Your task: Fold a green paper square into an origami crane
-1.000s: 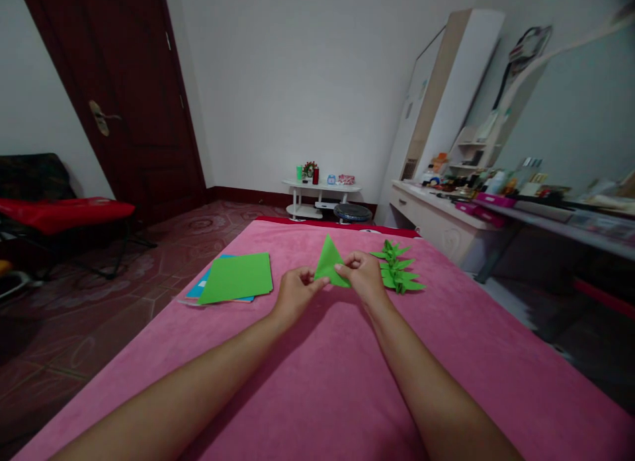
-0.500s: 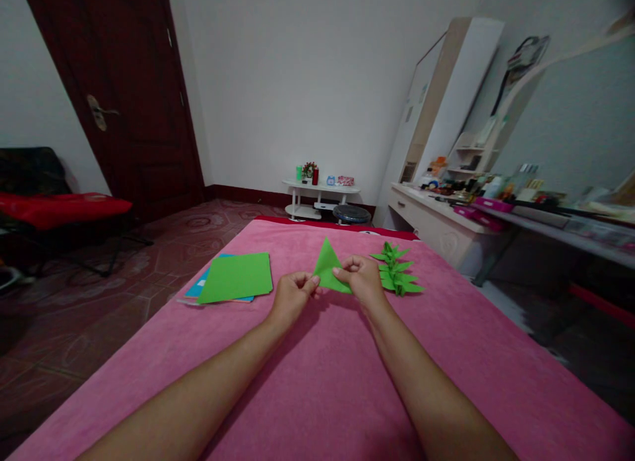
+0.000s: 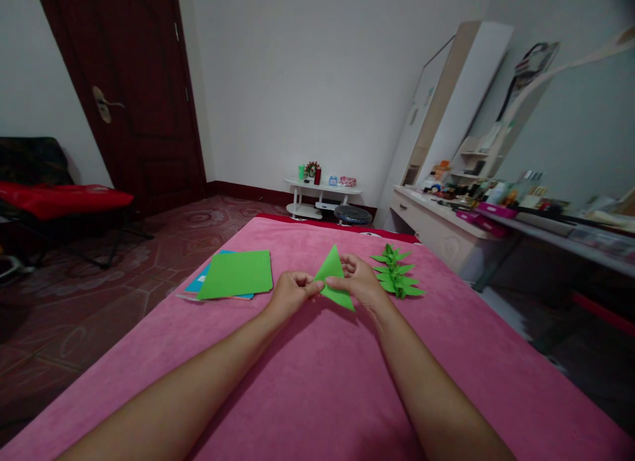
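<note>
A folded piece of green paper (image 3: pixel 331 266), triangular in outline, is held up between both hands over the pink cloth (image 3: pixel 317 368). My left hand (image 3: pixel 294 292) pinches its left corner between thumb and fingers. My right hand (image 3: pixel 358 280) grips the paper from the right, thumb across the front and fingers behind it. To the left lies a stack of paper sheets with a green square sheet (image 3: pixel 239 274) on top and blue edges showing beneath. Just right of my right hand rest several folded green paper pieces with pointed leaves (image 3: pixel 397 270), bunched in a row.
A low white table (image 3: pixel 322 187) with small items stands by the far wall. On the right is a dressing table (image 3: pixel 441 213) crowded with bottles and boxes. A red-covered chair (image 3: pixel 64 200) and a dark red door (image 3: pixel 124 90) are at the left.
The folded green paper has turned and tilted, its lower corner now pointing down to the right. My right thumb has shifted left toward the left thumb. The view has moved slightly.
</note>
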Action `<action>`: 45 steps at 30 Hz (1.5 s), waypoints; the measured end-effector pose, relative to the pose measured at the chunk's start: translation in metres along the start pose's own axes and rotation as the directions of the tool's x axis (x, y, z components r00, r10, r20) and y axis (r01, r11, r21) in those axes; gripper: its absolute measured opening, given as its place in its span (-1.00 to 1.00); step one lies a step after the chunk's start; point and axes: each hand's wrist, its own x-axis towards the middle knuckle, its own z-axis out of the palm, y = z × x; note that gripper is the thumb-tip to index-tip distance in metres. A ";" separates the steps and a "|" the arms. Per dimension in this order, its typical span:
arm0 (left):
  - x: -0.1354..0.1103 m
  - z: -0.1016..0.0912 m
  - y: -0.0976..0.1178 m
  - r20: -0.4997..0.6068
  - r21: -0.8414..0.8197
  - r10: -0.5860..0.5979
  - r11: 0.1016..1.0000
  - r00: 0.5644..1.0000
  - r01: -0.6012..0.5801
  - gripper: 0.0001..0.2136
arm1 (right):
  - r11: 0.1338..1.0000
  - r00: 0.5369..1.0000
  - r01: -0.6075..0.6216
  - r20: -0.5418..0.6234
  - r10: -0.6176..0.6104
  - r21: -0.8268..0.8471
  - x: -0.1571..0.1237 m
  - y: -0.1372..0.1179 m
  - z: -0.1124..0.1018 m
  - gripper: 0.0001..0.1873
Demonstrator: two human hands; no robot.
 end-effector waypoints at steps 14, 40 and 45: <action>-0.007 -0.008 0.035 0.105 0.630 0.365 0.695 0.925 -0.346 -0.91 | 0.364 0.814 0.562 0.419 -0.403 -0.743 -0.016 -0.039 0.005 -0.89; -0.005 0.013 0.023 -0.118 -0.673 -0.266 0.730 0.957 0.120 -0.76 | 0.983 0.991 0.102 -0.106 -0.086 0.151 -0.015 -0.010 0.048 -0.71; -0.015 0.023 0.018 -0.086 -0.646 -0.227 0.754 0.970 0.119 -0.68 | 0.983 0.985 0.083 -0.161 -0.056 0.167 -0.018 -0.004 0.045 -0.71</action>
